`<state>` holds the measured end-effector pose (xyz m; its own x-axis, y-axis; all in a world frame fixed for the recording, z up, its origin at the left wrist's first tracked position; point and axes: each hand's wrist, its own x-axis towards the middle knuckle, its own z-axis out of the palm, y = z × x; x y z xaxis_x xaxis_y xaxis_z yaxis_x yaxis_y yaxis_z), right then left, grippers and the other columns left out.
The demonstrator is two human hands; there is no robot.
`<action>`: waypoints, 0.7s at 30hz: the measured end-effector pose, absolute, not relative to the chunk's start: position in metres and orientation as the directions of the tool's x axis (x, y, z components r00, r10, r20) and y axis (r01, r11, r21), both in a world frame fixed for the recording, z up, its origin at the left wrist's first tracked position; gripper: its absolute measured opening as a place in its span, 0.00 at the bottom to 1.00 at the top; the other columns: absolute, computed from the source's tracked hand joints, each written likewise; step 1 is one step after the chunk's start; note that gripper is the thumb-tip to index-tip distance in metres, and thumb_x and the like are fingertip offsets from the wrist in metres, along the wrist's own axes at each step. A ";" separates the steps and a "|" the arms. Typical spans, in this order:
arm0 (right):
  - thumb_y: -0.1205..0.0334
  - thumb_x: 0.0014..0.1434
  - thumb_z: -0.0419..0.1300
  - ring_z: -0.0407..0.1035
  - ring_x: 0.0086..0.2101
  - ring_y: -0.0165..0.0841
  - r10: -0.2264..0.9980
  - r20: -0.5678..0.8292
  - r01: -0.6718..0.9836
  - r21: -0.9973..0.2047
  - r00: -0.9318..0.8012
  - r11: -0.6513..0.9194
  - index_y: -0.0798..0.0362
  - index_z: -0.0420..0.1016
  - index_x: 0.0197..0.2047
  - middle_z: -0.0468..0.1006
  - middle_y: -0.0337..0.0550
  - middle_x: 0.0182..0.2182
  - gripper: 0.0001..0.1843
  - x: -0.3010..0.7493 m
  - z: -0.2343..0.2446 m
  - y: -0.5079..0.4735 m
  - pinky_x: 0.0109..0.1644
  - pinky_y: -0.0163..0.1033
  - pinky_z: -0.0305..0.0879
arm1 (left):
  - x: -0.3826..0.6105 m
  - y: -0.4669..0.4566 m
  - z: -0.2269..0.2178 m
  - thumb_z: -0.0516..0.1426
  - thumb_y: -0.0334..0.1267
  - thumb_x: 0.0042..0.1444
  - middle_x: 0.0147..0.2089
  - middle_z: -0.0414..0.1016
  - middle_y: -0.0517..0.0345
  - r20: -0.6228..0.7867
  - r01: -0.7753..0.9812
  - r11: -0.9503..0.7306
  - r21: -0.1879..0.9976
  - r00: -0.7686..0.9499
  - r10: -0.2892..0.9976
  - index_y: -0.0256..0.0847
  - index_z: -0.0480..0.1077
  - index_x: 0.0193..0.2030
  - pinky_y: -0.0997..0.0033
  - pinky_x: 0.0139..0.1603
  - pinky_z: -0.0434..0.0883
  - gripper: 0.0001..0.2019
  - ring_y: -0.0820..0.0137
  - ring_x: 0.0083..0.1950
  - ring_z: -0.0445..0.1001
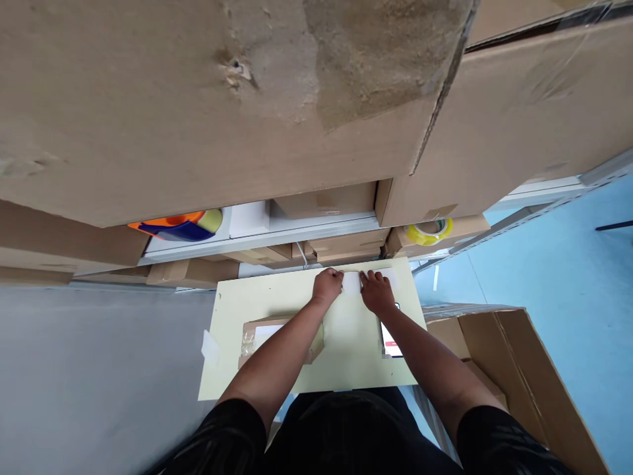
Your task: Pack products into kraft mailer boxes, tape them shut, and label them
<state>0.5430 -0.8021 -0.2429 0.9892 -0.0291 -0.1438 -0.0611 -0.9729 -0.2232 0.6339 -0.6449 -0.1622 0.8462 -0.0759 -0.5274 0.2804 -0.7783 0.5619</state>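
Observation:
Near the far edge of a pale table (346, 363) lies a white piece of paper (351, 284), between and partly under my hands. My left hand (327, 286) is closed at the paper's left end, thumb and fingers pinched on it. With fingers stretched out, my right hand (377, 292) presses flat on the paper, which shows again beyond its fingers. A small cardboard box (252, 330) with a white label and clear tape sits under my left forearm, partly hidden. Beside my right forearm lies a phone (390, 340) with its screen lit.
Large cardboard boxes (198, 119) on a shelf rise over the table's far side. A yellow tape roll (429, 231) rests on a carton. At the right stands an open carton (514, 369). A white paper scrap (210, 348) overhangs the table's left edge.

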 end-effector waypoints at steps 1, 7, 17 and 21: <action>0.66 0.67 0.50 0.59 0.51 0.50 -0.029 -0.143 -0.061 -0.220 0.989 -0.974 0.57 0.61 0.72 0.70 0.60 0.55 0.31 0.543 -0.243 -0.802 0.50 0.51 0.56 | 0.633 -0.642 -0.164 0.54 0.46 0.66 0.30 0.81 0.57 -0.553 0.291 -0.793 0.536 0.830 -0.069 0.42 0.74 0.37 0.73 0.32 0.71 0.13 0.70 0.26 0.79; 0.64 0.69 0.50 0.59 0.52 0.48 -0.033 -0.138 -0.058 -0.182 0.990 -0.982 0.56 0.60 0.72 0.70 0.59 0.56 0.30 0.539 -0.243 -0.801 0.52 0.50 0.56 | 0.625 -0.617 -0.166 0.58 0.39 0.60 0.31 0.82 0.48 -0.611 0.254 -0.882 0.396 0.791 -0.047 0.39 0.73 0.30 0.68 0.38 0.72 0.09 0.62 0.34 0.82; 0.68 0.65 0.51 0.63 0.55 0.50 -0.097 -0.128 -0.138 -0.371 0.987 -0.918 0.60 0.64 0.70 0.73 0.61 0.57 0.31 0.536 -0.222 -0.796 0.56 0.52 0.59 | 0.593 -0.561 -0.103 0.56 0.50 0.63 0.26 0.77 0.59 -0.475 0.287 -0.629 0.722 0.867 -0.150 0.43 0.67 0.29 0.70 0.33 0.70 0.16 0.68 0.27 0.75; 0.55 0.67 0.52 0.70 0.51 0.46 -0.243 -0.204 -0.304 -0.800 0.948 -0.517 0.55 0.76 0.58 0.78 0.55 0.52 0.23 0.517 -0.180 -0.766 0.56 0.51 0.64 | 0.575 -0.535 -0.073 0.59 0.54 0.60 0.27 0.75 0.61 -0.446 0.371 -0.342 0.864 0.878 -0.175 0.41 0.68 0.35 0.73 0.27 0.69 0.17 0.70 0.26 0.73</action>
